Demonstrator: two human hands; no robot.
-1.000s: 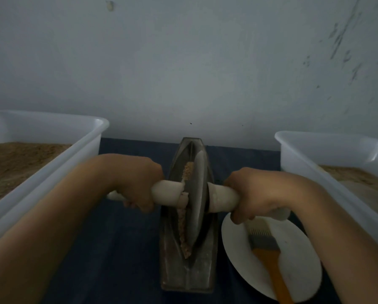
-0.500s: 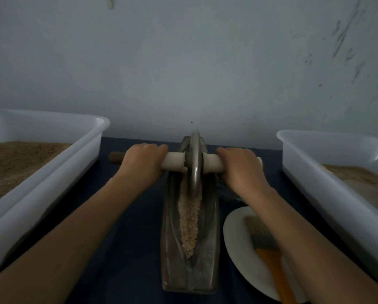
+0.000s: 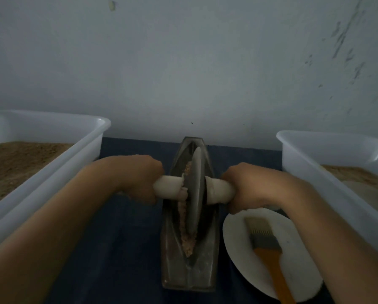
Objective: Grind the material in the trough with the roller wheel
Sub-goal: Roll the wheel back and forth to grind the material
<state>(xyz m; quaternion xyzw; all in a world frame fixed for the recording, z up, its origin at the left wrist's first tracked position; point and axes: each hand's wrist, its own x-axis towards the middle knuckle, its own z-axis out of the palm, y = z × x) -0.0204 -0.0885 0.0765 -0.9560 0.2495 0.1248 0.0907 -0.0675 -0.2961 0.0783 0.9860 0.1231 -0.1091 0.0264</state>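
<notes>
Since half a second ago you have drawn the roller wheel (image 3: 195, 191) back from the far end of the trough (image 3: 189, 270) toward its middle, and both your hands have come nearer with it; the wheel now leans with its flat face turned a little to the left, where before it showed edge-on.

In the head view, the only one you have, there is one wheel, one trough and one axle handle (image 3: 220, 191) running through the wheel's hub. Your left hand (image 3: 140, 178) curls round the pale handle on the left of the wheel, fingers wrapped under it. Your right hand (image 3: 247, 185) curls round the handle on the right side in the same way. Both hands are clamped on the handle, one on each side, close against the wheel.

The wheel stands in the groove of the trough, which lies lengthwise away from you on the dark blue cloth (image 3: 122, 249). The ground material (image 3: 187, 240) lies as one narrow tan strip along the groove, showing to the left of the wheel and running toward the near end; some clings at the hub.

You have two white plastic tubs: the left tub (image 3: 58, 163) holds brown powder, and the right tub (image 3: 328, 167) also holds brownish powder. Just right of the trough sits one white plate (image 3: 236, 238), partly under your right forearm. On it lies one brush (image 3: 264, 244) with an orange handle, bristles pointing away from you.
</notes>
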